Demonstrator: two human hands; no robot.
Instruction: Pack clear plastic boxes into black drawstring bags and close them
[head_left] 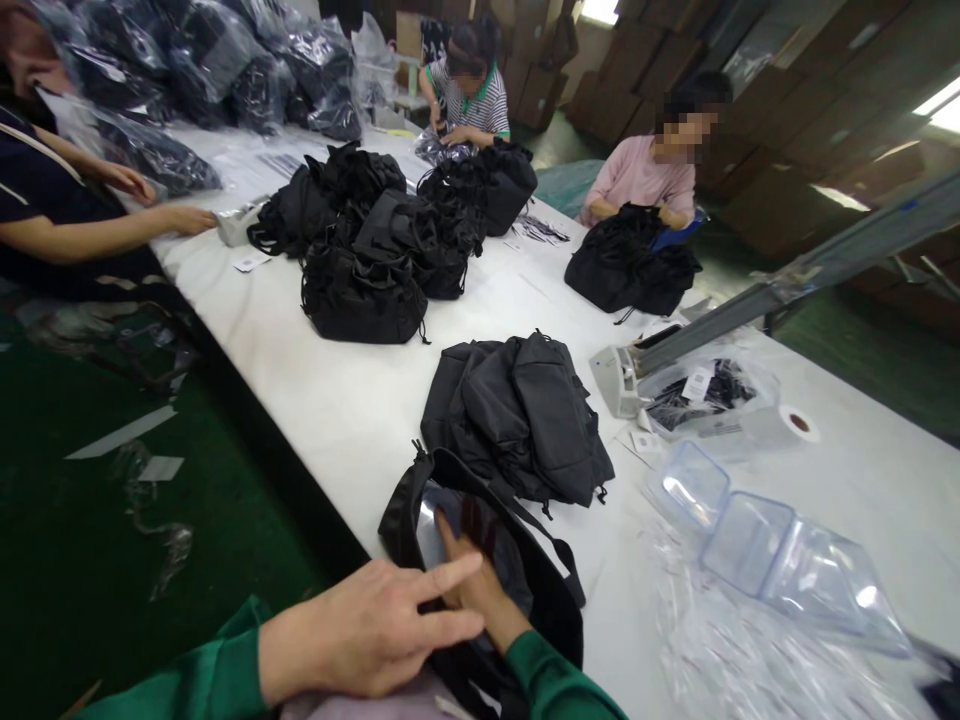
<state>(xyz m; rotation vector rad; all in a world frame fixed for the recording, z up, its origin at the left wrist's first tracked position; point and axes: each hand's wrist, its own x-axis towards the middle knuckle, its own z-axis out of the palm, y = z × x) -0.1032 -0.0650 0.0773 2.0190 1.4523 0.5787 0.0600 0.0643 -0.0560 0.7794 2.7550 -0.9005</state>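
A black fabric bag (559, 620) lies with its mouth open at the table's near edge. Inside it is a shiny, clear plastic piece (429, 525). My right hand (480, 590) reaches into the bag against this plastic. One finger shows stretched out, and the others are partly hidden. My left hand (367, 625) is over the bag's near side, index and middle fingers extended and apart, holding nothing. It overlaps the right wrist in view, and I cannot tell whether they touch. Just beyond lies a flat stack of black bags (517, 415).
Clear plastic box-shaped pieces (750, 540) and thin plastic bags (735, 640) lie at right. Behind them are a metal post (757, 295), a bag of tags (720, 395) and a tape roll (799, 423). Black bags (367, 290) are piled farther back. Several co-workers handle items around the white table (255, 320).
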